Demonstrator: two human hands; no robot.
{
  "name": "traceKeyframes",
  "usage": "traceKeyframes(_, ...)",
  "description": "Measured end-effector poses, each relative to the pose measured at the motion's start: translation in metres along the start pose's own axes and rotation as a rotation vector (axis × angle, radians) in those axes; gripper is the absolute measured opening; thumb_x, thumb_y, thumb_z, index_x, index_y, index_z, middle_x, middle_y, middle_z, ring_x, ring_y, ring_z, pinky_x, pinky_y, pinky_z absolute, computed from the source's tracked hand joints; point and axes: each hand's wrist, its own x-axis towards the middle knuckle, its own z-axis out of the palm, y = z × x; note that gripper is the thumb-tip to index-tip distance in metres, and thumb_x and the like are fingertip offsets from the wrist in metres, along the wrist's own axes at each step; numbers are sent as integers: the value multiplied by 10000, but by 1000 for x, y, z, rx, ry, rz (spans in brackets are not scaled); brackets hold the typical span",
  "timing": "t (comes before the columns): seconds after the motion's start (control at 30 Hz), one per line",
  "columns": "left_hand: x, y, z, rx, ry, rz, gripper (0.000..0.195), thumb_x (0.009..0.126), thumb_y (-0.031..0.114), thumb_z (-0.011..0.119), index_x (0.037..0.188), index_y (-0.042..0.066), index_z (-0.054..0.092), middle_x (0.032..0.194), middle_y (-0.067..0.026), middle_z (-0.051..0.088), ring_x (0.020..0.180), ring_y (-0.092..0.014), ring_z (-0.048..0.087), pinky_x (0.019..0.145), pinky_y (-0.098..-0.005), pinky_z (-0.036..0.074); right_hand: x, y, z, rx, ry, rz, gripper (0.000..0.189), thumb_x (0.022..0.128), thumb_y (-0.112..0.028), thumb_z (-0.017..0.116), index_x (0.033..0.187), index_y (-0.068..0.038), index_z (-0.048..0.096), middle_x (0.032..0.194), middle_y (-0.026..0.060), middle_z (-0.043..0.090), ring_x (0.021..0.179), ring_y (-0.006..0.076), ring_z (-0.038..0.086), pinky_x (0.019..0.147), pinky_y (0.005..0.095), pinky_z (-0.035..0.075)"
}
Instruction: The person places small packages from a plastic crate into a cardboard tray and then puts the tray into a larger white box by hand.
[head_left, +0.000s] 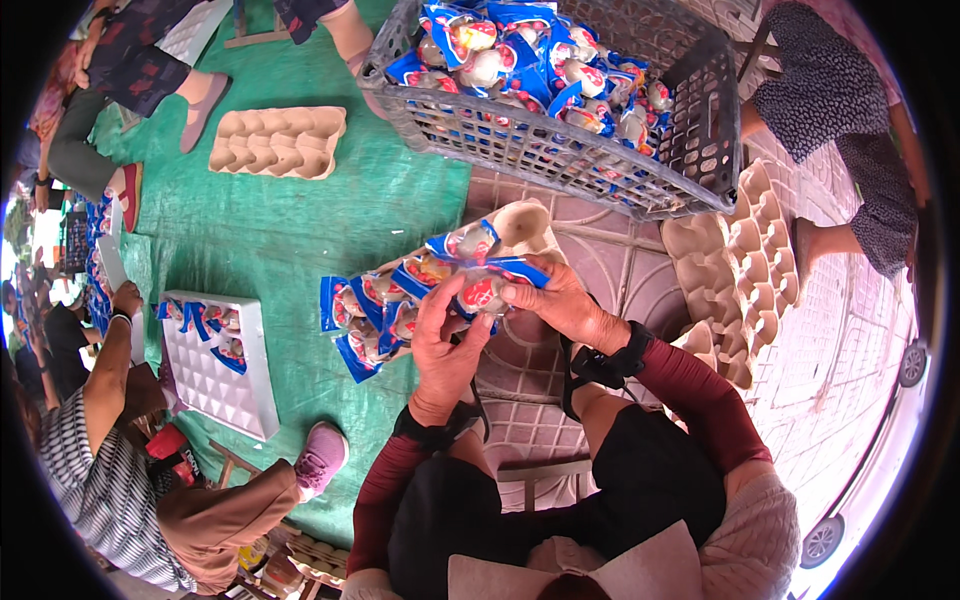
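Between my two hands is a clear packet with blue edges and red print, holding a pale egg-like item (481, 292). My left hand (450, 345) supports it from the left with thumb and fingers. My right hand (559, 300) grips its right side, thumb across the front. Just beyond my hands lies a brown moulded-pulp tray (523, 225), partly filled with similar packets (367, 300); its far right cups show bare pulp. A black plastic crate (525, 120) heaped with more such packets (517, 64) stands past the tray.
An unfilled pulp tray (277, 142) lies on the green sheet (300, 225). More pulp trays (724, 262) are stacked at the right. At the left, a white foam tray (221, 375) holds several packets beside a seated person (120, 465). Other people's feet surround the sheet.
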Motion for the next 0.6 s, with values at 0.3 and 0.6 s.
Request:
traceKeyframes(0.3,1,12,4,-145,4,-49,513,851,59,586,1310,11,363,1293,-106,441,968,-157,548,824,-267,462,3,-30,-20,186,98,-37,351,917,-280,514,1196,-68,517,1056,50,601,895,146,605,650,271,543)
traceKeyframes(0.6,-11,-24,0,-155,-27,-119,432,843,47,602,1248,41,449,1146,-70,542,838,-75,523,765,-223,457,30,-125,-46,140,430,-519,296,933,-221,484,1182,-63,514,1107,79,595,912,209,625,678,291,529)
